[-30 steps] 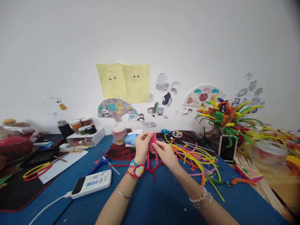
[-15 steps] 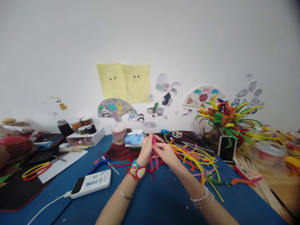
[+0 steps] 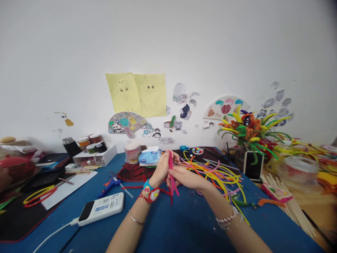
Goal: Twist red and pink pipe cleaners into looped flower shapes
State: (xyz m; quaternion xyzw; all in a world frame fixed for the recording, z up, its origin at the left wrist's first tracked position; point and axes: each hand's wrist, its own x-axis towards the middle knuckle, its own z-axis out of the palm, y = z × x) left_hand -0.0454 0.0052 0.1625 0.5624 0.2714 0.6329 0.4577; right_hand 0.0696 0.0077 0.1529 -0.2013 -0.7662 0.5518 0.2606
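While my left hand [image 3: 162,169] and right hand [image 3: 184,177] stay close together, both pinching one pink pipe cleaner [image 3: 171,172] upright over the blue table [image 3: 189,225], red pipe cleaners [image 3: 160,191] trail beneath them. One heap of colored pipe cleaners [image 3: 213,174] lies just right of my hands, one glue gun [image 3: 109,187] left.

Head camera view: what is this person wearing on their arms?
Forearms bare, no sleeves. Near the left hand: a blue wristband with a round white-and-yellow ornament, a red cord and a slim silver bangle. Near the right hand: pearl-like beaded silver bracelets.
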